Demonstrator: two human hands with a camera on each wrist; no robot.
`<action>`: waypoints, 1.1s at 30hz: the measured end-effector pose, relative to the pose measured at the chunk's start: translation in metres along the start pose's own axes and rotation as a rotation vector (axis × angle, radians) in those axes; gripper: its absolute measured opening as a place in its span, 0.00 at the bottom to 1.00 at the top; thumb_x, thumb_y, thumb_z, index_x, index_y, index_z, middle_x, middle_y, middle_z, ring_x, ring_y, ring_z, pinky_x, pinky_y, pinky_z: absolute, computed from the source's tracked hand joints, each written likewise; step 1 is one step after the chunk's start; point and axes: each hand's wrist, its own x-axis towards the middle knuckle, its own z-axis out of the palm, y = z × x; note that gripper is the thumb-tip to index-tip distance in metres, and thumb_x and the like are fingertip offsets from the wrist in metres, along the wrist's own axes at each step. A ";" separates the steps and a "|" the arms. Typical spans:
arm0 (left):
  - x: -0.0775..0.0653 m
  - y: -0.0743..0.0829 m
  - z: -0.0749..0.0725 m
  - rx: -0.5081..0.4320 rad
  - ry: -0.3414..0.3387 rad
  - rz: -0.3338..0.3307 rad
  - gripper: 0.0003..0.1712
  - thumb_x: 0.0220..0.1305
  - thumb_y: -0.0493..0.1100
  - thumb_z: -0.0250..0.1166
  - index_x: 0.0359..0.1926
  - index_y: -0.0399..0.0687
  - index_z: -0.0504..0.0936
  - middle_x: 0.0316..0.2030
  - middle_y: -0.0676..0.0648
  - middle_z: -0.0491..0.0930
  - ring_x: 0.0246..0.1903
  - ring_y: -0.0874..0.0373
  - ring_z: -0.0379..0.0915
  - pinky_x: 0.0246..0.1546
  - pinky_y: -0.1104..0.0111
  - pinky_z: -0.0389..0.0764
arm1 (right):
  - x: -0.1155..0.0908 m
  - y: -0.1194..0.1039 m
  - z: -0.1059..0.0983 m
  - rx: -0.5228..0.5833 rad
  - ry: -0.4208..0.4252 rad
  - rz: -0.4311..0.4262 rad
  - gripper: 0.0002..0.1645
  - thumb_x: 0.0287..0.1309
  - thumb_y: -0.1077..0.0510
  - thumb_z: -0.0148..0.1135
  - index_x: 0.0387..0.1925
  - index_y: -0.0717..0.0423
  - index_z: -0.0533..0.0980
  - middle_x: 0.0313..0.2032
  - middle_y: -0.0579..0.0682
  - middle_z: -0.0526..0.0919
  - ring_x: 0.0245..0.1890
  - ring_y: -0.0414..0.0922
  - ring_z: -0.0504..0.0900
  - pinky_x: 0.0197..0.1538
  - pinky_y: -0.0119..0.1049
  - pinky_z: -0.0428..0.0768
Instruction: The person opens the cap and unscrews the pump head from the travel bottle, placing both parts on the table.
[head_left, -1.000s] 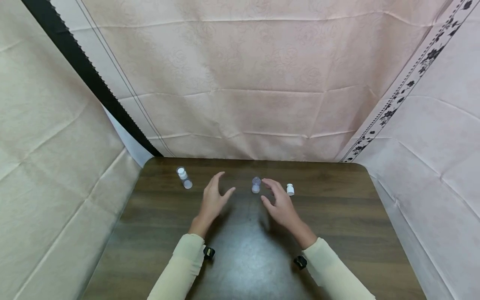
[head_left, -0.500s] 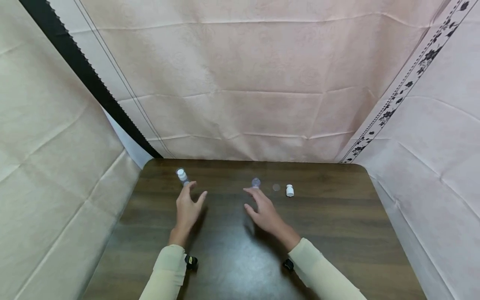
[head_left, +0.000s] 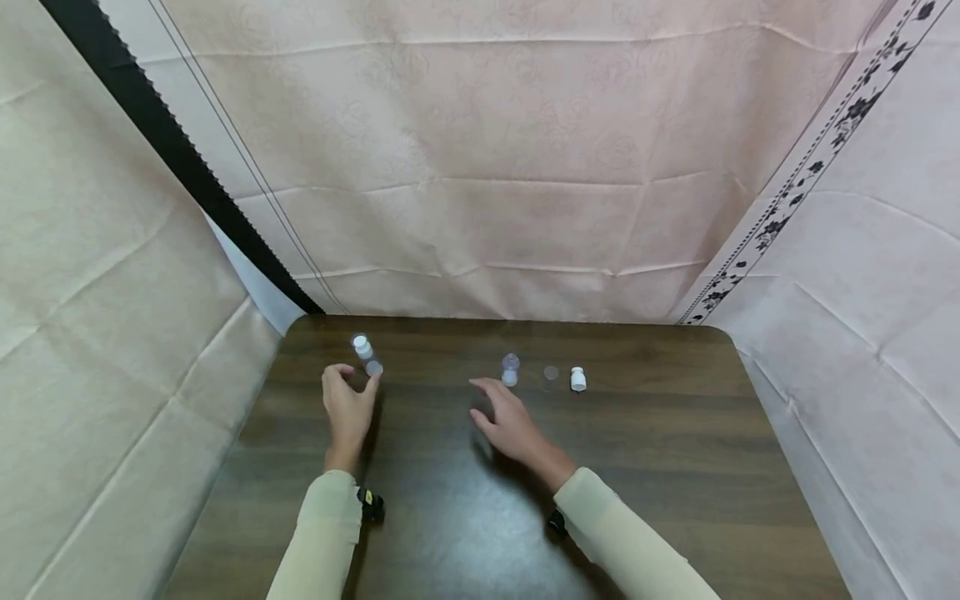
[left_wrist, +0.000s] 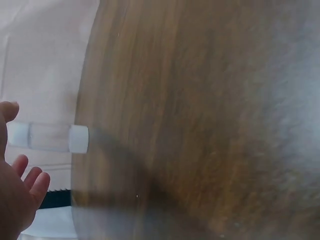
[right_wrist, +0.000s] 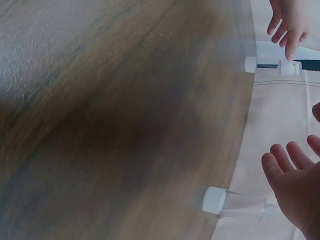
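Observation:
My left hand (head_left: 348, 411) is beside a clear cylinder with a white base and a white top (head_left: 367, 354), which stands upright at the far left of the table. Its thumb and fingers are spread apart around the near left side of this container (left_wrist: 49, 137); whether they touch it I cannot tell. Over the middle of the table hovers my right hand (head_left: 512, 421), fingers loosely bent and holding nothing. Just beyond it stands a second clear container with a white base (head_left: 510, 371), seen also as a clear container (right_wrist: 242, 204) in the right wrist view.
Right of the second container lies a clear round disc (head_left: 551, 372). Beside that stands a small white bottle (head_left: 578, 379). The wooden table (head_left: 465, 517) ends at a far edge with rounded corners, and pale cloth (head_left: 480, 167) hangs behind and on both sides.
My left hand has moved left from mid-table to the left container. The right hand has drifted left, away from the disc and the white bottle. The containers have stayed in place.

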 end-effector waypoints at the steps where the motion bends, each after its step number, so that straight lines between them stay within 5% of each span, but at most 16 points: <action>1: 0.003 -0.001 0.000 -0.007 -0.006 -0.019 0.30 0.56 0.38 0.79 0.51 0.32 0.70 0.47 0.32 0.72 0.48 0.36 0.70 0.50 0.53 0.70 | 0.001 0.001 0.002 -0.001 -0.003 0.004 0.31 0.71 0.59 0.63 0.71 0.58 0.68 0.68 0.57 0.74 0.65 0.53 0.77 0.65 0.52 0.77; 9: 0.023 -0.014 0.005 -0.022 -0.148 -0.179 0.44 0.61 0.42 0.76 0.70 0.34 0.63 0.65 0.31 0.69 0.65 0.36 0.68 0.67 0.46 0.70 | 0.010 0.012 0.015 -0.005 -0.059 0.088 0.34 0.73 0.57 0.61 0.76 0.54 0.64 0.75 0.55 0.67 0.75 0.53 0.67 0.74 0.53 0.68; 17: 0.038 -0.021 0.013 -0.034 -0.252 -0.231 0.46 0.63 0.46 0.75 0.74 0.39 0.61 0.71 0.33 0.68 0.71 0.38 0.66 0.71 0.47 0.67 | 0.016 0.015 0.022 0.005 -0.096 0.140 0.37 0.74 0.54 0.60 0.78 0.55 0.60 0.78 0.58 0.61 0.78 0.53 0.61 0.77 0.54 0.63; 33: 0.042 -0.028 0.017 -0.013 -0.302 -0.261 0.27 0.70 0.40 0.68 0.65 0.34 0.74 0.61 0.29 0.79 0.62 0.37 0.77 0.62 0.49 0.78 | 0.005 0.019 0.028 0.077 -0.081 0.201 0.35 0.73 0.54 0.61 0.77 0.54 0.63 0.75 0.55 0.67 0.76 0.54 0.65 0.75 0.54 0.66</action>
